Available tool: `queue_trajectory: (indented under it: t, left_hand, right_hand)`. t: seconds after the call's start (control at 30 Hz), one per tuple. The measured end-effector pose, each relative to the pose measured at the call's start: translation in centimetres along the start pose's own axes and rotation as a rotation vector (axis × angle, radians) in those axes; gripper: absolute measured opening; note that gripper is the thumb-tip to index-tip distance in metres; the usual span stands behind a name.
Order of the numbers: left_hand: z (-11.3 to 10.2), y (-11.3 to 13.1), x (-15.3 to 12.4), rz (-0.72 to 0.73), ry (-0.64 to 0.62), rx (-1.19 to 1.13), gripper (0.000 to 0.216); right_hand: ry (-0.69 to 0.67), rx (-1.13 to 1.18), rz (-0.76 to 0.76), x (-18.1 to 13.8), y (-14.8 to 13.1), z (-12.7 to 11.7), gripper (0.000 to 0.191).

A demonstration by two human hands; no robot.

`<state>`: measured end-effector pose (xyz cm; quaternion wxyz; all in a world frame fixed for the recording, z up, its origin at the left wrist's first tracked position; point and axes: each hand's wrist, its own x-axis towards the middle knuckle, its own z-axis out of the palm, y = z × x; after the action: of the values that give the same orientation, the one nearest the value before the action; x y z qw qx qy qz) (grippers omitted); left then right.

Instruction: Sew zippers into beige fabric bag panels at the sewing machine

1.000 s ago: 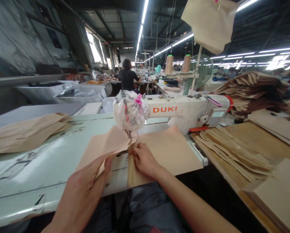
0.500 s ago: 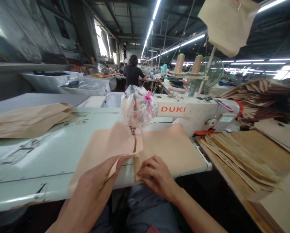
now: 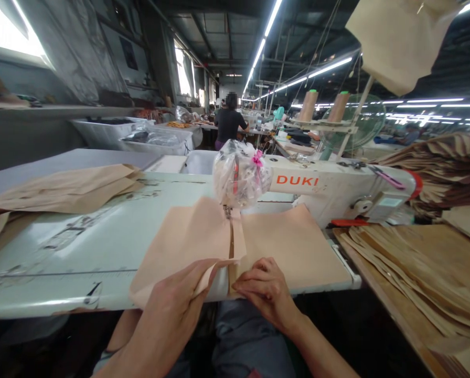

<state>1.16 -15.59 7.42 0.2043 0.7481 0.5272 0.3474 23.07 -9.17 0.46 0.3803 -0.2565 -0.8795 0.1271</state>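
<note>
My left hand [image 3: 180, 296] grips the folded near edge of a pinkish-beige fabric panel [image 3: 188, 233], thumb on one side and fingers on the other. The panel's far end lies under the presser foot [image 3: 227, 212] of a white sewing machine [image 3: 329, 184]. My right hand [image 3: 267, 287] pinches the near end of a narrow tan strip [image 3: 234, 272] beside a second beige panel [image 3: 294, 247], which lies flat on the right. A dark slit runs between the folded edges up to the foot. Clear plastic with a pink bow wraps the machine head [image 3: 238, 176].
Folded beige pieces [image 3: 73, 186] lie on the table's left. A wooden side table [image 3: 424, 252] at right carries stacked panels, with a taller pile [image 3: 455, 163] behind. Two thread cones [image 3: 308, 106] stand above the machine. A person in black [image 3: 229, 123] sits farther back.
The view has swung left, so everything appears farther right. My right fingers have closed more tightly at the strip's end. My left hand keeps its grip on the panel.
</note>
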Motion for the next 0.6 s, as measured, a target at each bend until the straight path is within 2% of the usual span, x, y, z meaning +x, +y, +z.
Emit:
queue_trajectory:
  t: [0.13, 0.23, 0.3, 0.37, 0.5, 0.6]
  left_hand:
    - [0.3, -0.3, -0.5, 0.047, -0.019, 0.092, 0.035]
    - [1.4, -1.7, -1.4, 0.279, 0.030, 0.275, 0.043]
    - [2.5, -2.9, -2.0, 0.472, 0.074, 0.419, 0.055]
    - [3.4, -3.9, -2.6, 0.583, 0.094, 0.540, 0.061]
    - [4.1, -4.5, -2.9, 0.625, 0.048, 0.666, 0.058]
    - [4.1, -4.4, -2.6, 0.647, 0.059, 0.700, 0.055]
  right_hand:
    - [-0.057, -0.048, -0.014, -0.2, 0.1, 0.0, 0.018]
    - [-0.060, -0.090, -0.057, -0.6, 0.3, 0.2, 0.015]
    - [-0.039, -0.129, -0.098, -1.0, 0.4, 0.3, 0.023]
    - [-0.014, -0.160, -0.123, -1.3, 0.5, 0.5, 0.027]
    - [0.019, -0.172, -0.141, -1.6, 0.6, 0.8, 0.028]
    - [0.009, -0.167, -0.137, -1.7, 0.6, 0.8, 0.029]
